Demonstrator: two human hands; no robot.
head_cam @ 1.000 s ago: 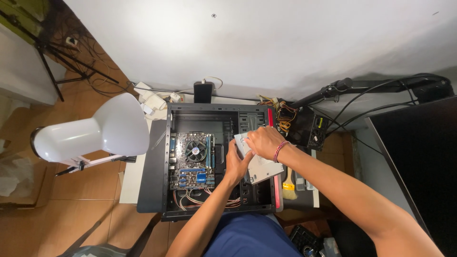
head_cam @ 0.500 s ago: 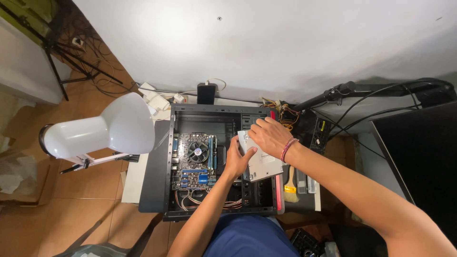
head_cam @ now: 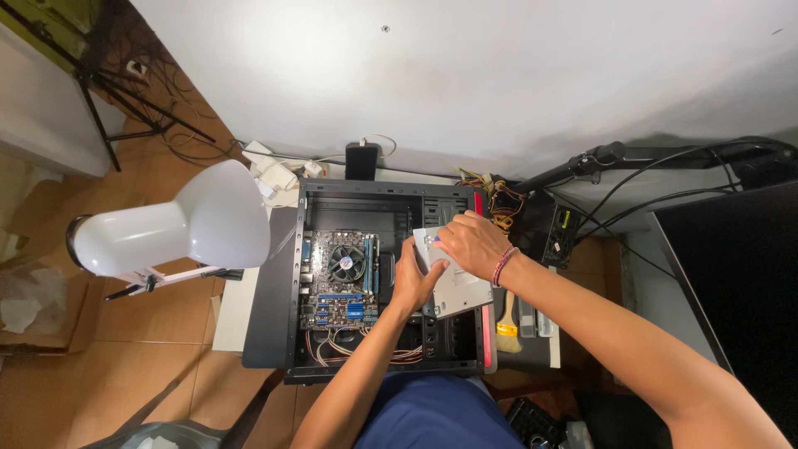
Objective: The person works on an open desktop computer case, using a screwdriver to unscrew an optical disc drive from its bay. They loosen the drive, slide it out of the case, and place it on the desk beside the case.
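a: both grips are on the flat grey drive. the left hand pinches its near-left edge, and the right hand is clamped over its far end.
b: where does it sit?
a: tilted above the right side of the open computer case, just beside the motherboard.
b: the risk?
a: i judge that a slipped corner could strike the board or snag the cables bunched near the case's front.
b: and room?
a: tight. the red-trimmed case wall is close on the right and the white lamp crowds the left. farther back, over the black adapter by the wall, it's more open.
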